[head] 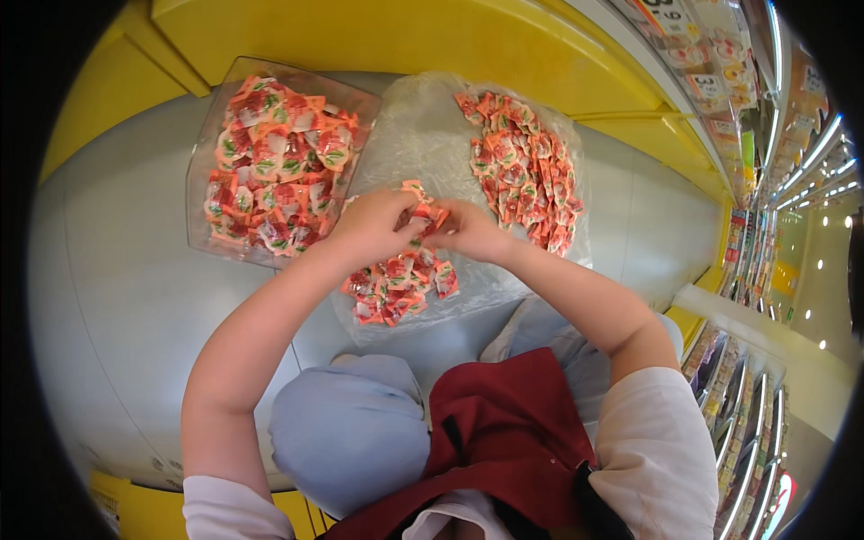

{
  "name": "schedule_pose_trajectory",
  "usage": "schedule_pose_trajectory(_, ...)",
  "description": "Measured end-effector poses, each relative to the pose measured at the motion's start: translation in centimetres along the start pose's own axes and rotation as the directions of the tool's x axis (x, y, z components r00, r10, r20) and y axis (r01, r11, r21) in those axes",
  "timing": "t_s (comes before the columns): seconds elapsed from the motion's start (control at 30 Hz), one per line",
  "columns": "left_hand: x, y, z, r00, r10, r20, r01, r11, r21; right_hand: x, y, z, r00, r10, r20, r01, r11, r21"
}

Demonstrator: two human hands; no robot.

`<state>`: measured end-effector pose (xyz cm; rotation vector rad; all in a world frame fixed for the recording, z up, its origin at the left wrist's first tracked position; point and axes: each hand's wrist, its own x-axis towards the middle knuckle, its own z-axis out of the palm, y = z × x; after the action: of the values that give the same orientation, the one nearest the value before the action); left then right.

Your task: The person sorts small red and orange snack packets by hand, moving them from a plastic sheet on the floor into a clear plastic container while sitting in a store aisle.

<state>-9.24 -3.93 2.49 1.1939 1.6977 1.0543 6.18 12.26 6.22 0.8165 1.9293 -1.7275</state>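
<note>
My left hand [378, 223] and my right hand [470, 231] meet over a clear plastic sheet or bag [412, 135] on the floor. Between their fingertips is a small red and orange wrapped packet [430, 217], gripped from both sides. A loose pile of similar packets [401, 283] lies under and in front of my hands, partly hidden by them. To the right, more packets [516, 169] lie close together in rows on the plastic. At the left stands a clear plastic bin [202, 196] that holds many of the same packets.
Yellow shelving bases [405, 37] run along the far side of the grey tiled floor [128, 236]. Stocked shelves with price signs [709, 84] rise at the right. My bent knees [351, 418] and a dark red apron [503, 432] are close below.
</note>
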Motion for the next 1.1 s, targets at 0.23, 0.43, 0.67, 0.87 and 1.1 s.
schedule_pose_trajectory(0.23, 0.9, -3.2, 3.9, 0.938, -0.311, 0.155, 0.294, 0.948, 0.122, -3.7, 12.9, -8.2, 0.924, 0.046, -0.38, -0.24, 0.844, -0.48)
schedule_pose_trajectory(0.43, -1.4, -6.1, 4.4, 0.904, -0.423, 0.054, 0.4, 0.886, 0.235, -2.8, 16.9, -14.0, 0.608, -0.303, -0.734, -0.395, 0.686, -0.611)
schedule_pose_trajectory(0.67, -0.9, -2.8, 4.6, 0.918, -0.359, -0.168, 0.395, 0.861, 0.32, -1.2, 18.8, -14.9, 0.536, -0.057, -0.842, -0.198, 0.961, -0.191)
schedule_pose_trajectory(0.87, -0.6, 2.1, 5.8, 0.944, -0.096, -0.315, 0.157, 0.972, 0.175, -2.5, 7.6, -8.1, 0.734, -0.378, -0.564, 0.098, 0.881, -0.463)
schedule_pose_trajectory(1.1, 1.4, 1.8, 6.3, 0.987, -0.092, -0.131, -0.009, 0.787, -0.616, -4.0, -0.4, -2.4, 0.785, -0.526, -0.328, 0.34, 0.808, -0.481)
